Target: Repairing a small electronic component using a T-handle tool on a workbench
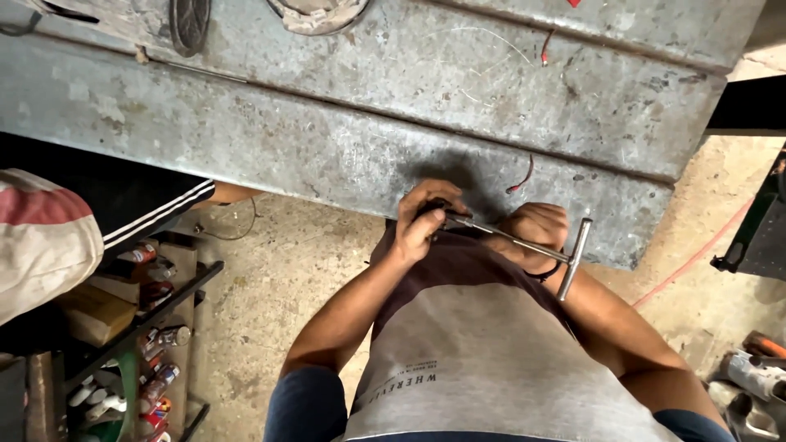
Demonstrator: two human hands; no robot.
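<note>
tabletop [344,155]: worn grey metal, just beyond both hands | T-handle wrench [524,244]: stiff steel, probably weighty and slick; lay across both hands at the tabletop's near edge, crossbar sticking out past the right hand; shaft looked the surest hold | left hand [422,221]: closed around wrench tip end | right hand [536,229]: curled over shaft

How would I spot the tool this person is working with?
Find the big scuffed grey metal workbench, then its near edge where both hands meet. The slim silver T-handle wrench runs from the left hand past the right hand; only it has a crossbar end.
</note>
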